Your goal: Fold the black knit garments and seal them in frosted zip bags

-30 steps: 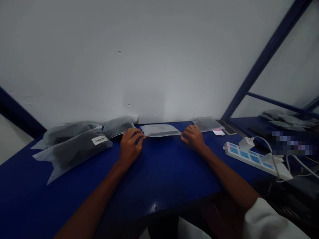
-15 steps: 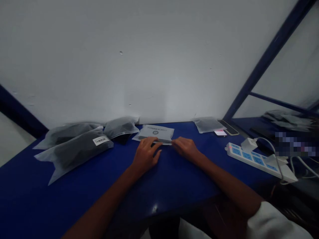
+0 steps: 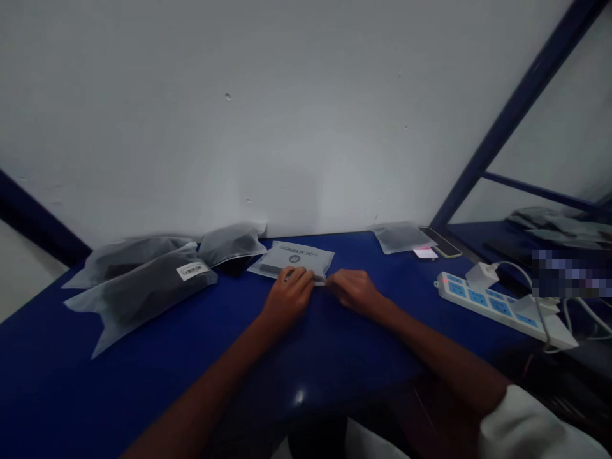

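Observation:
A small frosted plastic pouch (image 3: 294, 258) with printed lettering lies flat on the blue table (image 3: 143, 357) near the wall. My left hand (image 3: 289, 296) presses its fingertips on the pouch's near edge. My right hand (image 3: 352, 290) pinches the same edge at its right end, the two hands almost touching. Whether anything is inside the pouch is hard to tell.
Three frosted bags with dark contents (image 3: 143, 287) lie at the left, one with a barcode label. Another small pouch (image 3: 399, 237) and a phone (image 3: 440, 242) sit at the back right. A white and blue power strip (image 3: 497, 306) with a plugged charger lies at the right.
The pouch was held stretched between both hands above the table; it now lies flat. Both hands have come together along its near edge.

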`<state>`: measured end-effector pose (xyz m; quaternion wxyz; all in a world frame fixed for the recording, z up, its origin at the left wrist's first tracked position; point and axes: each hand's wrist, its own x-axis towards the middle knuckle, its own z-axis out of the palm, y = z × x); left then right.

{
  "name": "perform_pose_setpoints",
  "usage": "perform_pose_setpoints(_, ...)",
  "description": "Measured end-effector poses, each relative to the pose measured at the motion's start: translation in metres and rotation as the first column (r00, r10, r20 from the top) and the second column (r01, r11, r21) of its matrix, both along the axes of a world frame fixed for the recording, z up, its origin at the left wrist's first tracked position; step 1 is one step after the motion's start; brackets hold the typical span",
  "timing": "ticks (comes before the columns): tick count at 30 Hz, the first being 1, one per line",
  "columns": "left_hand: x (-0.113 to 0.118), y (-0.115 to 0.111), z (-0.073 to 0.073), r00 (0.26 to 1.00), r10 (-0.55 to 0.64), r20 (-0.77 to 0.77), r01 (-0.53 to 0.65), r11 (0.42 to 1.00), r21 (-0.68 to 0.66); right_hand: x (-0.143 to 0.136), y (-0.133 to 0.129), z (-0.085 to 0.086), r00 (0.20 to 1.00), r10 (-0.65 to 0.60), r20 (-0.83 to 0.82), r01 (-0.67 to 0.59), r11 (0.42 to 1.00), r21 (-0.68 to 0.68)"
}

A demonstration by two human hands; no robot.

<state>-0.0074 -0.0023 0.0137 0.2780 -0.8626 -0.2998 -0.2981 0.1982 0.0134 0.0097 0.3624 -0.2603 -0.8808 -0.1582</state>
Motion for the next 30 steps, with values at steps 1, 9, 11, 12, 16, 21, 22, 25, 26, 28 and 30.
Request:
perform_pose_setpoints(1,-0.005,0.003,0.002,0.999,0.031,-0.018,-0.032,0.999,-0.012,0.003,0.003,0.002,1.0,-0.018,-0.016,0.018,1.0,0.002)
perform_pose_setpoints(9,-0.037,0.018,0.017,0.971,0.213,-0.111,-0.225,0.969,-0.099,0.037,0.028,0.003,0.974,-0.199,-0.108,0.195,0.98,-0.047)
perform_pose_setpoints(11,-0.04,0.018,0.02,0.964,0.24,-0.118,-0.254,0.96,-0.121,0.043,0.031,0.003,0.967,-0.216,-0.135,0.208,0.976,-0.069)
perform_pose_setpoints(12,-0.041,0.018,0.021,0.961,0.249,-0.118,-0.265,0.954,-0.141,0.045,0.032,0.004,0.964,-0.219,-0.151,0.21,0.975,-0.077)
perform_pose_setpoints(16,-0.046,0.016,0.024,0.963,0.255,-0.09,-0.27,0.927,-0.261,0.049,0.033,0.006,0.962,-0.196,-0.188,0.173,0.976,-0.131)
perform_pose_setpoints(21,-0.05,0.011,0.027,0.979,0.197,-0.054,-0.2,0.866,-0.458,0.051,0.033,0.007,0.963,-0.169,-0.209,0.118,0.965,-0.232)
perform_pose_setpoints(22,-0.05,0.01,0.026,0.981,0.191,-0.044,-0.188,0.852,-0.488,0.052,0.032,0.007,0.964,-0.16,-0.21,0.105,0.962,-0.251)
perform_pose_setpoints(25,-0.046,0.009,0.022,0.979,0.205,-0.026,-0.187,0.827,-0.53,0.051,0.031,0.008,0.971,-0.123,-0.204,0.065,0.961,-0.267)
perform_pose_setpoints(26,-0.045,0.009,0.02,0.975,0.22,-0.024,-0.199,0.825,-0.53,0.05,0.031,0.009,0.974,-0.114,-0.198,0.058,0.962,-0.268)
perform_pose_setpoints(28,-0.041,0.01,0.015,0.968,0.252,-0.023,-0.227,0.828,-0.513,0.049,0.03,0.009,0.976,-0.111,-0.185,0.055,0.957,-0.283)
perform_pose_setpoints(30,-0.039,0.012,0.012,0.965,0.263,-0.024,-0.241,0.843,-0.481,0.049,0.03,0.01,0.977,-0.124,-0.176,0.063,0.945,-0.32)
